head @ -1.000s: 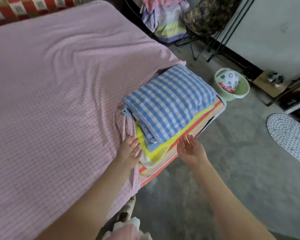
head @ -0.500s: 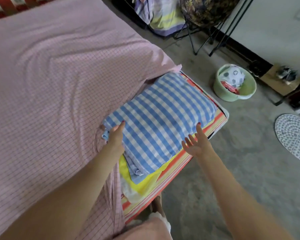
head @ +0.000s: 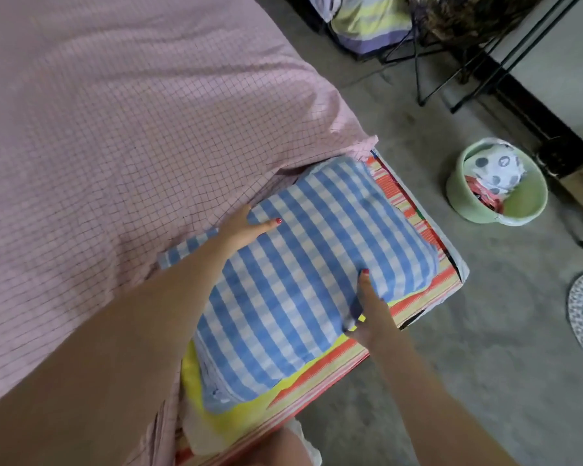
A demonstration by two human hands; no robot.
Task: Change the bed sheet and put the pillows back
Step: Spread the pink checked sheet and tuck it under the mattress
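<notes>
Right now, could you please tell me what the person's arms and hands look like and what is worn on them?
Both forearms are bare, with no sleeves, watch or bracelet in view. The left hand and right hand show red-painted nails; no rings are visible.

bed (head: 428, 227), pink sheet (head: 122, 136), checked pillow (head: 317, 264)

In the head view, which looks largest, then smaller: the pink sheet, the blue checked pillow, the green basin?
1. pink sheet, by far the largest
2. blue checked pillow
3. green basin, smallest, though it lies farther from the camera
</notes>
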